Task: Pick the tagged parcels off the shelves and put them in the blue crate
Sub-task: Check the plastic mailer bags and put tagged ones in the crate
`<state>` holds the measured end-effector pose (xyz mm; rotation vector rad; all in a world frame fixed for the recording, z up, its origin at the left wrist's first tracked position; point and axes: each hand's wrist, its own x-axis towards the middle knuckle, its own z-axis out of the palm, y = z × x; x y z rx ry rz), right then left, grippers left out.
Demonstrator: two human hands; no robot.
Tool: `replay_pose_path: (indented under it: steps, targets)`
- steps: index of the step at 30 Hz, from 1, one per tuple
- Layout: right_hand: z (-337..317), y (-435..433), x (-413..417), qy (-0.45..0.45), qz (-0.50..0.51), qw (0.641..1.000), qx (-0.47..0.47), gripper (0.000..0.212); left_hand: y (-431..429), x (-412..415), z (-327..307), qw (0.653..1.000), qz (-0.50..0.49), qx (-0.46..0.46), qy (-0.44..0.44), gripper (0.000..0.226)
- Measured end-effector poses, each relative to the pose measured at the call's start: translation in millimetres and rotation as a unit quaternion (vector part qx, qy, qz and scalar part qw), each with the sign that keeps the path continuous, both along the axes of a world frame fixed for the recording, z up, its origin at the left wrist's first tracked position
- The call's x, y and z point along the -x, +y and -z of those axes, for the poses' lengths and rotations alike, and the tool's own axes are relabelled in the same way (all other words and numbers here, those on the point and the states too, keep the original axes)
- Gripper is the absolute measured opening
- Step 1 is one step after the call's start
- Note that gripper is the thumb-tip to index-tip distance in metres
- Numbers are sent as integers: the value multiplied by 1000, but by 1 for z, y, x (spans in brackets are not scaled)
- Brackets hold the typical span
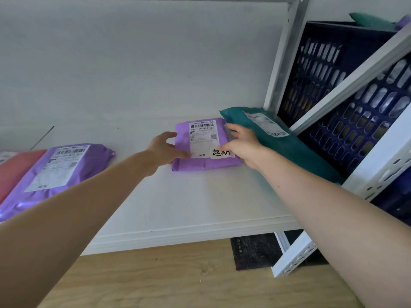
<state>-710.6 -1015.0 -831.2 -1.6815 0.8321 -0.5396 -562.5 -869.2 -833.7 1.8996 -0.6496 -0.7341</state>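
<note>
1. A small purple parcel (206, 144) is lying flat on the white shelf (189, 196), its label facing up and carrying a handwritten tag (222, 153) at its near right corner.
2. The left hand (163, 150) is gripping that parcel's left edge, with the thumb lying on top.
3. The right hand (241, 144) is gripping its right edge, with the thumb resting just above the tag.
4. A teal parcel (278, 138) is lying just right of the small purple parcel.
5. A large purple parcel (55, 172) is resting well to its left, overlapping a red parcel (15, 167).
6. The blue crate (333, 85) is sitting further right, beyond the teal parcel.
</note>
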Motion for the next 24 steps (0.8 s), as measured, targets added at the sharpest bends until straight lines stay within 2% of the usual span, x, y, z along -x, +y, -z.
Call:
replay_pose_path:
  steps: [4, 9, 17, 24]
  targets:
    - [10, -7, -8, -11, -1, 999, -49, 90, -11, -3, 4, 1000, -14, 1, -2, 94]
    - [16, -9, -7, -57, -6, 994, -96, 92, -9, -3, 5, 999, -16, 20, -21, 91]
    - [8, 7, 0, -112, -19, 990, -79, 95, 10, -3, -8, 996, -16, 52, -69, 88]
    - [-10, 35, 13, -111, -90, 989, -42, 95, 44, 2, -24, 994, -14, 48, -95, 84]
